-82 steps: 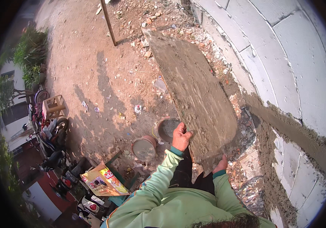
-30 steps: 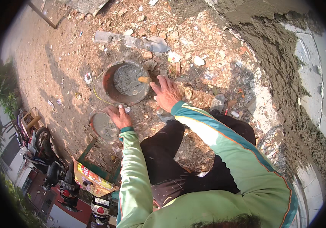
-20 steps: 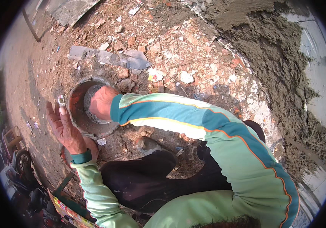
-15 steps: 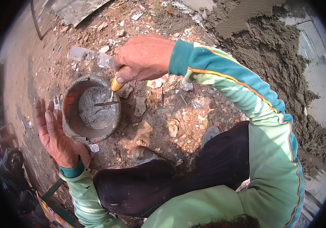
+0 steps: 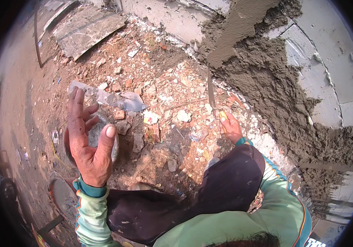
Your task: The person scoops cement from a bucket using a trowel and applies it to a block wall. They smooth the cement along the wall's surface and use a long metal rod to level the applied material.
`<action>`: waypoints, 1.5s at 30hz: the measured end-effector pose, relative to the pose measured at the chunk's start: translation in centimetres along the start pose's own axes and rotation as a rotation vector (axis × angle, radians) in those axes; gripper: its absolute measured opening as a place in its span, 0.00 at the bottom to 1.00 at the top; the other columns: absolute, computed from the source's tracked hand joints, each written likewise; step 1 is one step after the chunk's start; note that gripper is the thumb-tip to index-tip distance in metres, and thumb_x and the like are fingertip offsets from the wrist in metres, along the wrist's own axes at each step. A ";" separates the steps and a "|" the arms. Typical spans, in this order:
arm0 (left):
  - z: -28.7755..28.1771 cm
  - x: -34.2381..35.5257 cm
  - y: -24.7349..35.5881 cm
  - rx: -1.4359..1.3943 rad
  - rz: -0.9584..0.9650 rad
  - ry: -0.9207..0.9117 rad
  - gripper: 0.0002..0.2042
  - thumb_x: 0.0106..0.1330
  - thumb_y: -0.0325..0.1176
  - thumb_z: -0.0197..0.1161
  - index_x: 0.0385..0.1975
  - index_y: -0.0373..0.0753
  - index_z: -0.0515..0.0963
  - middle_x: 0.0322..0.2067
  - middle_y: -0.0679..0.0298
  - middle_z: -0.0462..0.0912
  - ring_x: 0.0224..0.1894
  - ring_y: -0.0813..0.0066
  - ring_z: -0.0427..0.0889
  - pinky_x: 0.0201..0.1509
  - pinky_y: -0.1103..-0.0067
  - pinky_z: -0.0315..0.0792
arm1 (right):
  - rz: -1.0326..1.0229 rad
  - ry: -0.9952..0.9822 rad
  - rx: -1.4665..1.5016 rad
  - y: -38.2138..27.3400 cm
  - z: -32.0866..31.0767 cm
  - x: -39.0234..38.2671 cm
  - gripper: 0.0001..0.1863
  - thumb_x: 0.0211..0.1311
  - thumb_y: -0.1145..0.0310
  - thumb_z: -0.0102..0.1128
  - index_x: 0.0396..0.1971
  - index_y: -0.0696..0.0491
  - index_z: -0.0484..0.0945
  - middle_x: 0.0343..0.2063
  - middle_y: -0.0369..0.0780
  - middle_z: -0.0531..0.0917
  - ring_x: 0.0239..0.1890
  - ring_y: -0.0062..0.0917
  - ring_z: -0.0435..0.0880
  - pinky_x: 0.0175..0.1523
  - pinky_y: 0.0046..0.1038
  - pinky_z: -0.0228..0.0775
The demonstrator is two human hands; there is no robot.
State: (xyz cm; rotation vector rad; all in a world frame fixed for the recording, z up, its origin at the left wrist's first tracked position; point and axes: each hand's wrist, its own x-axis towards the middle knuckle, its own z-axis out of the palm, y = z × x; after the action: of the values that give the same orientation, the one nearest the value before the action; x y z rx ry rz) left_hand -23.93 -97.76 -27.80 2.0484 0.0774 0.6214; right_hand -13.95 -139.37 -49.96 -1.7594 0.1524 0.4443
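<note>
We gripped the trowel (image 5: 211,91) by its handle (image 5: 223,115) in our right hand (image 5: 232,128), blade pointing forward toward the wall (image 5: 263,70)'s lower edge; our left hand (image 5: 89,148) was spread wide.

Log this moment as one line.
left hand: open, partly hiding bucket | right hand: holds yellow-handled trowel | wall: partly under grey mortar

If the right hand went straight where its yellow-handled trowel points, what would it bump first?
Probably the rough grey mortar on the pale block wall. The right hand holds a thin metal trowel with a yellow handle, pointing there; I can't tell how far away.
</note>
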 end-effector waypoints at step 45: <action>0.2 -0.7 -3.3 0.131 -0.091 -0.228 0.35 0.63 0.34 0.67 0.70 0.36 0.61 0.69 0.45 0.62 0.38 0.72 0.82 0.42 0.76 0.77 | -0.674 0.358 0.663 -30.1 3.8 12.3 0.15 0.72 0.52 0.55 0.39 0.48 0.64 0.27 0.33 0.71 0.20 0.16 0.72 0.19 0.22 0.69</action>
State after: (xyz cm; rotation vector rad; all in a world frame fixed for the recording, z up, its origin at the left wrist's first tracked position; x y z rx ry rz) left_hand -23.83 -96.38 -30.88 2.2152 0.0790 0.3312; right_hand 6.73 -126.89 -27.82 -1.1188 -0.0473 -0.3850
